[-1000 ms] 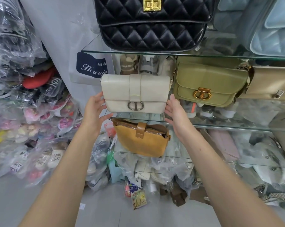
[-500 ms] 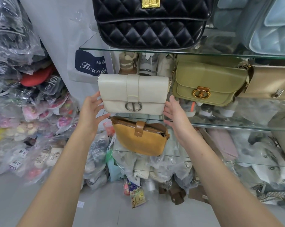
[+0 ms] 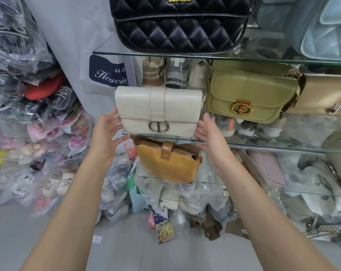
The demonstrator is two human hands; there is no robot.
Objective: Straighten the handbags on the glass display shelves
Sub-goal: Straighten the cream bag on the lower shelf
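A cream flap handbag [image 3: 158, 110] with a silver clasp stands upright at the left end of the middle glass shelf [image 3: 263, 147]. My left hand [image 3: 107, 132] is beside its left edge with straight fingers, fingertips touching or nearly touching the bag. My right hand [image 3: 208, 132] is open just off its right edge. To the right stand an olive green bag [image 3: 249, 94] with a gold clasp and a beige bag [image 3: 326, 94]. A black quilted bag [image 3: 181, 26] and a pale blue quilted bag [image 3: 326, 26] sit on the top shelf. A mustard bag [image 3: 169, 165] lies tilted on the lower shelf.
Piles of plastic-wrapped shoes and goods [image 3: 28, 124] fill the left side and the floor under the shelves. Sneakers [image 3: 165, 73] stand behind the cream bag. A dark blue sign [image 3: 109, 71] hangs on the grey wall. Snack packets [image 3: 161, 225] lie on the grey floor.
Both hands have loosened from the cream bag's sides and drawn slightly away. The bag stays in place on the shelf.
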